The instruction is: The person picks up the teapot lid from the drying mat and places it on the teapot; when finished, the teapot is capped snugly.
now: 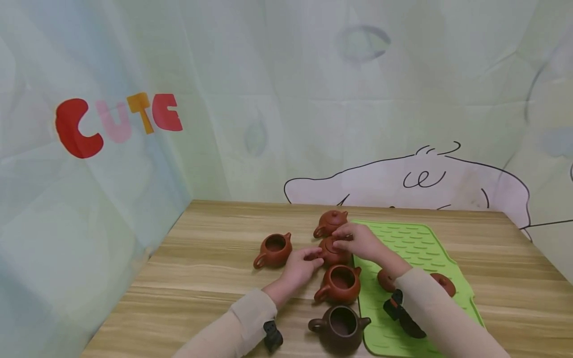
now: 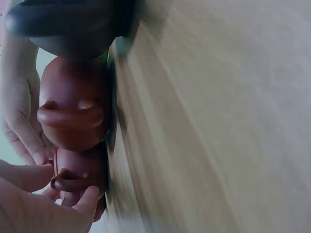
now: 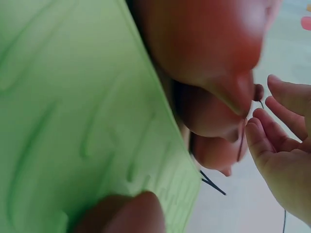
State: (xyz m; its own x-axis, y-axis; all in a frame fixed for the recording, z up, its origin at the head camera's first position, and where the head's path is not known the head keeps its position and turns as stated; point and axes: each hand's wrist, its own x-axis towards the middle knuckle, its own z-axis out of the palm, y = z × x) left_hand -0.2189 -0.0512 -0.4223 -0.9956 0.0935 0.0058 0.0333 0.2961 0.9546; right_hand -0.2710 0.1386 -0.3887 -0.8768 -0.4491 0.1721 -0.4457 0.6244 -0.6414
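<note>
The left hand [image 1: 299,271] pinches the handle of a lidded reddish-brown clay teapot [image 1: 335,259], toward the table's [image 1: 215,233] far edge beside the green mat [image 1: 409,244]; the right hand [image 1: 364,243], fingers loosely parted, hovers around its lid knob, contact unclear.

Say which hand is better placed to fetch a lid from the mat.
Likely the right hand: its sleeve crosses the green mat, near the lids; the left hand holds a teapot's handle.
</note>
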